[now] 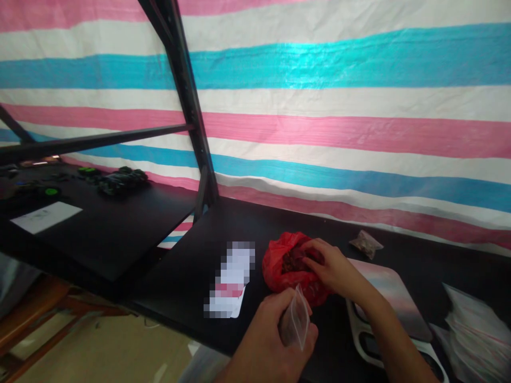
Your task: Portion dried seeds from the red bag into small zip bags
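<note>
My left hand (pixel 275 335) is closed around a small clear zip bag (pixel 297 322), whose mouth gapes upward. Just beyond it, a red plastic bag (pixel 275 260) sits on the black table with its top rolled open, showing small dark brown pieces (pixel 293 260) inside. My right hand (pixel 329 263) reaches into this red bag from the right, fingers bent down among the pieces. The fingertips are partly hidden, so what they pinch is unclear. Under my right forearm stands a kitchen scale (pixel 399 298) with a metal platform.
A filled small zip bag (pixel 366 243) lies behind the scale. Flat clear zip bags (pixel 475 335) are piled at the right. A blurred-out card (pixel 231 282) lies left of the red bag. A black metal post (pixel 191 106) rises at the table's far left corner, by another table (pixel 120 229).
</note>
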### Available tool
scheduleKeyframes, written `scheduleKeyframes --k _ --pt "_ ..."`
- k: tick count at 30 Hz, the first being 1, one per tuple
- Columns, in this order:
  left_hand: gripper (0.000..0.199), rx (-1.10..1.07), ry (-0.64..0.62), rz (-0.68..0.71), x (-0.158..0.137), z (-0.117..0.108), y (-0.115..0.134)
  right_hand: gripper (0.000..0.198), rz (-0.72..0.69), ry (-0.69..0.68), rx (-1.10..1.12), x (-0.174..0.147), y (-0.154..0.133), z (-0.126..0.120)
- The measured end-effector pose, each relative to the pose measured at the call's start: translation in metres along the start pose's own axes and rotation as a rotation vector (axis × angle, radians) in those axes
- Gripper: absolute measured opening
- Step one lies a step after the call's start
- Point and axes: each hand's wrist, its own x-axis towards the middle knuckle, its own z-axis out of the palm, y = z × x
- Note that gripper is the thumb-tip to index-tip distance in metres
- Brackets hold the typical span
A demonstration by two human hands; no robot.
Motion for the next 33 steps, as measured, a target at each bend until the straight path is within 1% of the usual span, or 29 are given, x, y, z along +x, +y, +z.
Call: scheduleKeyframes --k 3,4,7,9,12,16,18,20,22,24,26,27,30,33 --pt "0.013 0.04 0.03 -0.014 0.002 0.003 -0.002 0.003 0.027 -0.012 0.055 -0.003 -0.002 0.0" --pt "0.013 0.048 0.036 -0.003 0.003 0.004 -0.002 0.005 0.025 0.003 0.049 -0.003 -0.003 0.001" --pt "0.012 0.072 0.08 0.056 0.007 0.008 -0.003 0.007 0.009 0.131 -0.036 -0.002 -0.006 0.005" --pt "0.009 0.085 0.101 0.11 0.009 0.01 -0.005 0.005 0.007 0.17 -0.083 -0.001 -0.009 0.01" --pt "0.007 0.098 0.105 0.147 0.01 0.013 -0.009 0.001 0.006 0.106 -0.063 -0.001 -0.015 0.015" --pt "0.008 0.073 0.107 0.083 0.009 0.015 -0.007 0.003 0.061 0.029 -0.001 -0.005 -0.019 0.011" --pt "0.015 0.002 0.107 0.033 0.009 0.015 -0.003 0.008 0.096 0.015 0.06 -0.008 -0.018 0.007" --pt "0.03 -0.107 0.122 0.012 0.011 0.016 0.001 0.014 0.103 0.034 0.161 -0.011 -0.014 0.003" --pt "0.045 -0.211 0.136 0.043 0.013 0.017 0.002 0.018 0.098 0.084 0.252 -0.013 -0.01 0.0" --pt "0.049 -0.263 0.145 0.093 0.016 0.019 0.0 0.02 0.109 0.13 0.3 -0.015 -0.007 -0.003" --pt "0.044 -0.265 0.151 0.122 0.019 0.022 -0.003 0.022 0.121 0.166 0.326 -0.016 -0.008 -0.007" --pt "0.038 -0.253 0.158 0.125 0.021 0.023 -0.003 0.024 0.119 0.189 0.343 -0.018 -0.01 -0.01" --pt "0.02 -0.219 0.181 0.092 0.03 0.03 0.001 0.026 0.083 0.269 0.387 -0.025 -0.023 -0.024" --pt "0.018 -0.252 0.174 0.047 0.039 0.038 0.008 0.02 0.03 0.297 0.36 -0.037 -0.04 -0.041"
